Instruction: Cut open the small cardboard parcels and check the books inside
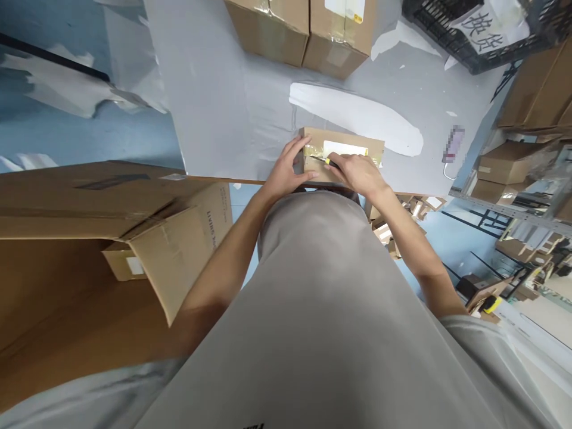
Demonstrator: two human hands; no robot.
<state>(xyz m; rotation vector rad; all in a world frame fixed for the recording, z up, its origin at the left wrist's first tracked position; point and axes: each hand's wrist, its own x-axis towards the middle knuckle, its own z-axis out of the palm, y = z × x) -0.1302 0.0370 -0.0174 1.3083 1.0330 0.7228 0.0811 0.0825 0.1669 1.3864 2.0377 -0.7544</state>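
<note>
A small brown cardboard box (318,138) with a white label and clear tape lies at the front edge of the grey table (214,113). My left hand (286,168) grips the box's left end, fingers on the far side and thumb near the front. In my right hand (357,174) is a yellow and black utility knife (329,162), its blade pointing left over the taped left part of the box. The right hand rests over the box's right half and hides part of the label.
Two larger cartons (272,33) stand at the back. A white paper strip (357,113) lies behind the small box. At the back right is a black crate (469,42). A big open carton (89,202) stands at the left, shelves (527,214) at the right.
</note>
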